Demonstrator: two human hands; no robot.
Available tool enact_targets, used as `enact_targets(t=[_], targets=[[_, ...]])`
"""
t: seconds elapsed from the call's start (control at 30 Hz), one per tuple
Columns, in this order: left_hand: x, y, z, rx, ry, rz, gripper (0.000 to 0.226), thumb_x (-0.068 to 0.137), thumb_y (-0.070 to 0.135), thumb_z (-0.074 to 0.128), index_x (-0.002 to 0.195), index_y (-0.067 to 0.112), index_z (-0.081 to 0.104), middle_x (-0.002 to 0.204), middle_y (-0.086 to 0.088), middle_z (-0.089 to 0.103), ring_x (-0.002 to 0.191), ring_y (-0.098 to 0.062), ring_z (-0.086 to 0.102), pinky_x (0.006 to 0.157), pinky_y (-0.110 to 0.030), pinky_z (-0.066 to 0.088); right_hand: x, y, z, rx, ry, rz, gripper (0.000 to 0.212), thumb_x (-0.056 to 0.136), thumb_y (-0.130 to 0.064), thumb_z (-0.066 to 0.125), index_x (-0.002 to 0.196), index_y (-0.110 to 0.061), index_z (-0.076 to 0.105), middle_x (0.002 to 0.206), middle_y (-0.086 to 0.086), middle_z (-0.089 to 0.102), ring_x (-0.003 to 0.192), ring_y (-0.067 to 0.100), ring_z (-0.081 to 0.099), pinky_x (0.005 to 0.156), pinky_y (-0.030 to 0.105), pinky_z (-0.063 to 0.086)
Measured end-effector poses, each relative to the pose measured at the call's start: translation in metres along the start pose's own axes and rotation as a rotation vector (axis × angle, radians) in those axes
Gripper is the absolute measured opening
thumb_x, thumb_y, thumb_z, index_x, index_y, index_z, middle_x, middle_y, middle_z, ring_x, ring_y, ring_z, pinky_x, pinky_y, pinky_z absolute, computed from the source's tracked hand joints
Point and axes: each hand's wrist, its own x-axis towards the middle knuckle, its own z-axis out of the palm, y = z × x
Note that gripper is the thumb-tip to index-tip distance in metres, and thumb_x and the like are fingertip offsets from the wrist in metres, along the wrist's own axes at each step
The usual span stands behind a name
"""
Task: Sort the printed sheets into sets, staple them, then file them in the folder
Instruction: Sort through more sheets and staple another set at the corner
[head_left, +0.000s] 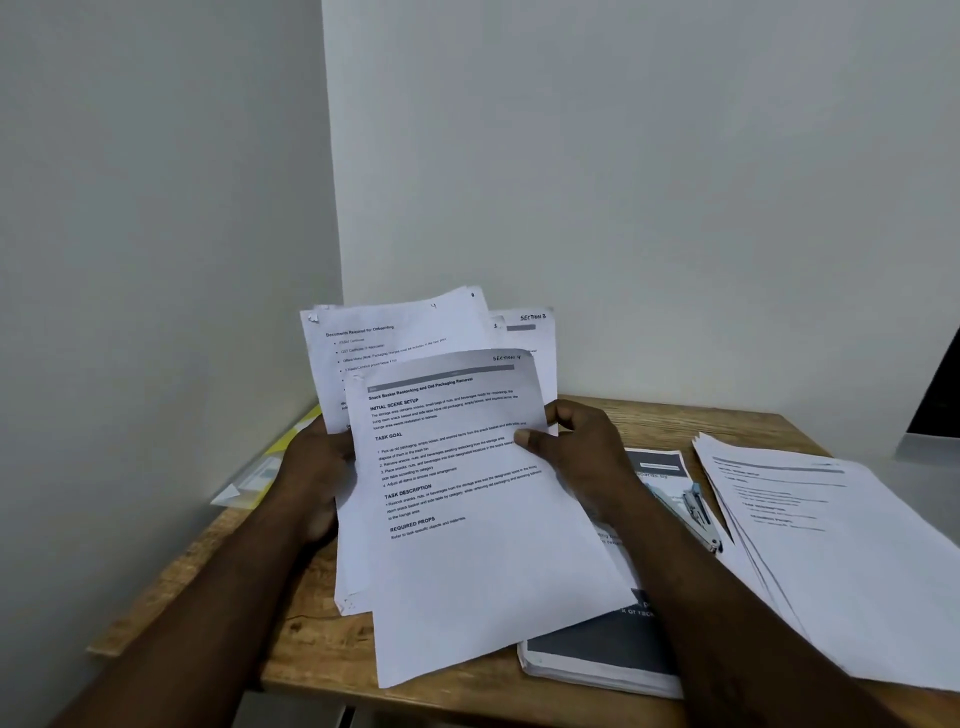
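Head view: both forearms reach forward over the wooden desk (322, 639). The left hand (317, 467) grips a fanned bundle of printed sheets (405, 332) by its left edge. The right hand (576, 441) pinches the front sheet (467, 519), headed "Section 4", at its right edge. At 3 o'clock lies a sorted stack (831, 545); between them, a stapler (698, 512) rests on a booklet (613, 649). At 9 o'clock lies a yellow folder (280, 452).
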Motion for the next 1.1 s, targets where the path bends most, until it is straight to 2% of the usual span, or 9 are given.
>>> enact_targets(t=[0.07, 0.13, 0.27, 0.63, 0.8, 0.83, 0.9, 1.0, 1.1], targets=[[0.0, 0.0, 0.0, -0.006, -0.017, 0.005, 0.027, 0.096, -0.003, 0.059, 0.117, 0.005, 0.073, 0.11, -0.018, 0.078, 0.103, -0.043, 0.074, 0.094, -0.057, 0.059, 0.0, 0.0, 0.0, 0.01, 0.023, -0.008, 0.034, 0.063, -0.045, 0.091, 0.081, -0.021, 0.076, 0.085, 0.005, 0.077, 0.074, 0.03, 0.068, 0.075, 0.054, 0.059], [0.001, 0.0, 0.0, -0.017, -0.014, 0.02, 0.023, 0.097, -0.001, 0.061, 0.115, 0.006, 0.074, 0.111, -0.017, 0.078, 0.101, -0.039, 0.075, 0.09, -0.05, 0.06, -0.001, -0.001, -0.001, 0.02, 0.039, -0.024, 0.027, 0.069, -0.034, 0.094, 0.076, -0.019, 0.073, 0.073, 0.003, 0.07, 0.061, 0.02, 0.054, 0.059, 0.036, 0.046], [0.005, -0.002, -0.004, -0.053, 0.021, 0.043, 0.023, 0.096, 0.001, 0.067, 0.117, 0.007, 0.074, 0.112, -0.015, 0.078, 0.1, -0.034, 0.075, 0.091, -0.046, 0.059, -0.002, -0.004, -0.002, 0.036, 0.05, -0.039, 0.027, 0.075, -0.026, 0.095, 0.07, -0.02, 0.069, 0.083, 0.002, 0.072, 0.056, 0.012, 0.053, 0.056, 0.025, 0.039], [0.016, -0.01, -0.008, -0.107, 0.071, 0.048, 0.014, 0.1, 0.008, 0.067, 0.108, 0.015, 0.077, 0.112, -0.007, 0.08, 0.107, -0.034, 0.075, 0.102, -0.052, 0.054, -0.005, -0.008, -0.003, 0.029, 0.051, -0.071, 0.026, 0.078, -0.026, 0.093, 0.073, -0.019, 0.069, 0.086, 0.002, 0.078, 0.067, 0.017, 0.06, 0.066, 0.03, 0.044], [0.009, -0.003, -0.004, -0.154, 0.023, -0.009, 0.027, 0.1, -0.005, 0.057, 0.114, 0.01, 0.073, 0.107, -0.007, 0.081, 0.095, -0.028, 0.079, 0.081, -0.041, 0.06, -0.006, -0.012, -0.003, 0.041, 0.068, -0.072, 0.03, 0.081, -0.02, 0.092, 0.066, -0.026, 0.066, 0.085, 0.001, 0.076, 0.059, 0.01, 0.061, 0.057, 0.025, 0.046], [0.006, -0.002, -0.003, -0.148, -0.011, -0.011, 0.032, 0.098, -0.009, 0.054, 0.118, 0.009, 0.072, 0.11, -0.009, 0.08, 0.096, -0.029, 0.078, 0.079, -0.04, 0.06, -0.007, -0.013, -0.002, 0.039, 0.078, -0.071, 0.029, 0.08, -0.021, 0.092, 0.067, -0.026, 0.067, 0.088, 0.002, 0.078, 0.066, 0.016, 0.067, 0.061, 0.031, 0.052], [0.001, 0.0, -0.001, -0.124, -0.076, 0.001, 0.037, 0.096, -0.009, 0.052, 0.125, 0.007, 0.07, 0.116, -0.012, 0.078, 0.102, -0.032, 0.077, 0.08, -0.041, 0.063, -0.006, -0.013, -0.002, 0.039, 0.097, -0.072, 0.023, 0.078, -0.026, 0.092, 0.073, -0.025, 0.07, 0.097, 0.004, 0.079, 0.092, 0.033, 0.074, 0.084, 0.05, 0.062], [0.0, -0.002, 0.0, -0.137, -0.124, 0.012, 0.032, 0.103, 0.002, 0.054, 0.13, 0.008, 0.068, 0.123, -0.013, 0.076, 0.109, -0.033, 0.075, 0.089, -0.044, 0.06, -0.007, -0.014, -0.002, 0.067, 0.12, -0.057, 0.028, 0.07, -0.042, 0.092, 0.08, -0.025, 0.073, 0.101, 0.002, 0.08, 0.104, 0.037, 0.074, 0.095, 0.06, 0.059], [0.0, -0.003, 0.005, -0.18, -0.133, -0.027, 0.037, 0.107, 0.038, 0.055, 0.132, 0.015, 0.068, 0.126, -0.008, 0.076, 0.116, -0.029, 0.073, 0.099, -0.047, 0.055, -0.006, -0.014, 0.002, 0.074, 0.175, -0.029, 0.034, 0.067, -0.044, 0.095, 0.083, -0.027, 0.071, 0.097, -0.003, 0.079, 0.096, 0.031, 0.075, 0.088, 0.05, 0.063]])
